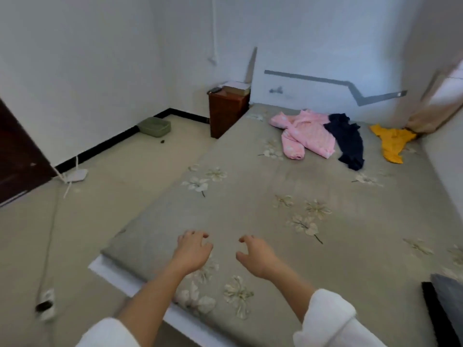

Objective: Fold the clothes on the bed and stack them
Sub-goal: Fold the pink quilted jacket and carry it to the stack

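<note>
Currently both forearms reaching forward over near end of bed point(250, 209), white sleeves point(328, 319) sitting pushed back toward elbows. Left hand point(193, 251) hanging palm down, fingers spreading apart and loosely curling, holding nothing. Right hand point(255, 256) hanging just beside it, palm down, thumb and fingers loosely hooking, gripping nothing. Whether fingertips are touching sheet: cannot tell. Clothes lying unfolded at far end of bed, well apart from hands: pink garment point(308, 136), dark navy garment point(348, 144) touching its right side, yellow garment point(390, 144) lying near curtain point(426, 121).
</note>
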{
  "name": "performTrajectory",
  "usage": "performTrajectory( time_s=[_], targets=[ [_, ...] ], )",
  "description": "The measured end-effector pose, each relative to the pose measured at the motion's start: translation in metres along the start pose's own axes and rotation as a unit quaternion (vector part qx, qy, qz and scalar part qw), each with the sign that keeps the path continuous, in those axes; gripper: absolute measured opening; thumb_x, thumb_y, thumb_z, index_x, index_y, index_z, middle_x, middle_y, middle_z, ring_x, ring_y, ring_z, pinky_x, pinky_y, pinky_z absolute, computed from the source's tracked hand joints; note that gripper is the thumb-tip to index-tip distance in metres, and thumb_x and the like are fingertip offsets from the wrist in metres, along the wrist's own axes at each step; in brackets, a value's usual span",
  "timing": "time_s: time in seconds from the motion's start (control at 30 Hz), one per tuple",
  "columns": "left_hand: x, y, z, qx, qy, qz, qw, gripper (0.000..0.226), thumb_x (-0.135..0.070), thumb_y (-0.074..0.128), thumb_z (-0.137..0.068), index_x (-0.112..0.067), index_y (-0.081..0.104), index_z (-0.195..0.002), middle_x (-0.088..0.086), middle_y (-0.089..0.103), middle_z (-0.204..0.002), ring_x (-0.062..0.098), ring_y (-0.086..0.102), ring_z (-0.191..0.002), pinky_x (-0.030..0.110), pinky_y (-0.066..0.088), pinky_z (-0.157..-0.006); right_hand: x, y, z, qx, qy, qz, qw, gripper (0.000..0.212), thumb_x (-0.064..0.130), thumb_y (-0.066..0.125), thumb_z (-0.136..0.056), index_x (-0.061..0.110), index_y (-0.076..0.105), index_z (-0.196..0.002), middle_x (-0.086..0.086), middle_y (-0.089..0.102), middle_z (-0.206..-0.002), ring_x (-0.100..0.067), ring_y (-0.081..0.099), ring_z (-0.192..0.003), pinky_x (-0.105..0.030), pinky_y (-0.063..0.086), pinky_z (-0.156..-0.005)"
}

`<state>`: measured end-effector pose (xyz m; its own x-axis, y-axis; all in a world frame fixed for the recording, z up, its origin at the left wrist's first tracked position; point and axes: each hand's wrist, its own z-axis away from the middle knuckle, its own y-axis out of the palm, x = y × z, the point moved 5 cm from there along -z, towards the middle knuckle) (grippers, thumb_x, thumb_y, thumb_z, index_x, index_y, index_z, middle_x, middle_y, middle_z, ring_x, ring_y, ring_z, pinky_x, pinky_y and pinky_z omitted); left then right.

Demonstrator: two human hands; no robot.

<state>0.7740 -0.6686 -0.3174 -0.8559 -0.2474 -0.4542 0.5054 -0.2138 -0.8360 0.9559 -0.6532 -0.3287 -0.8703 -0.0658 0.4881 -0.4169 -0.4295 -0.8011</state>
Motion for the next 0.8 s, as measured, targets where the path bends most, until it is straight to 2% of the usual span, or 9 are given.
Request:
performTrajectory(
  time_s=[0.13,0.27,0.4,0.57,0.8],
  targets=[
    [0.088,-0.054,0.01,-0.041,-0.083,0.042,0.995,0.042,-0.035,0.042,-0.096,-0.02,0.048,-0.134,0.007,0.041,-0.143,0.027,0.031,-0.134,0.035,0.027,-0.108,0.092,0.03,-0.043,0.046,-0.073,0.048,0.995,0.053,0.037,0.052,-0.093,0.015,0.041,-0.14,-0.008,0.046,-0.14,-0.025,0.047,-0.126,-0.032,0.037,-0.102],
    [0.162,-0.096,0.004,-0.05,-0.14,0.046,0.988,0.044,-0.033,0.041,-0.097,-0.017,0.046,-0.137,0.01,0.04,-0.145,0.028,0.03,-0.135,0.033,0.024,-0.11,0.172,0.055,-0.092,0.078,-0.135,0.087,0.984,0.053,0.038,0.052,-0.094,0.016,0.041,-0.141,-0.006,0.044,-0.142,-0.024,0.047,-0.125,-0.033,0.038,-0.103],
    [0.215,-0.147,-0.034,-0.072,-0.16,0.039,0.984,0.044,-0.035,0.042,-0.095,-0.02,0.046,-0.136,0.008,0.039,-0.143,0.027,0.027,-0.134,0.038,0.028,-0.11,0.245,0.063,-0.157,0.098,-0.172,0.118,0.973,0.053,0.038,0.05,-0.096,0.017,0.037,-0.142,-0.006,0.041,-0.143,-0.025,0.046,-0.126,-0.038,0.041,-0.103],
    [0.269,-0.217,-0.098,-0.078,-0.184,0.029,0.979,0.044,-0.034,0.041,-0.096,-0.021,0.044,-0.137,0.007,0.036,-0.144,0.028,0.027,-0.133,0.041,0.032,-0.108,0.323,0.058,-0.241,0.089,-0.188,0.126,0.97,0.053,0.038,0.05,-0.096,0.016,0.037,-0.143,-0.007,0.043,-0.142,-0.025,0.046,-0.126,-0.037,0.039,-0.103],
    [0.348,-0.308,-0.179,-0.119,-0.18,-0.005,0.976,0.04,-0.034,0.041,-0.096,-0.023,0.046,-0.134,0.005,0.04,-0.142,0.026,0.03,-0.131,0.039,0.035,-0.104,0.442,0.077,-0.349,0.085,-0.202,0.175,0.96,0.052,0.036,0.049,-0.094,0.011,0.04,-0.138,-0.012,0.045,-0.139,-0.03,0.046,-0.125,-0.041,0.041,-0.101]
  ],
)
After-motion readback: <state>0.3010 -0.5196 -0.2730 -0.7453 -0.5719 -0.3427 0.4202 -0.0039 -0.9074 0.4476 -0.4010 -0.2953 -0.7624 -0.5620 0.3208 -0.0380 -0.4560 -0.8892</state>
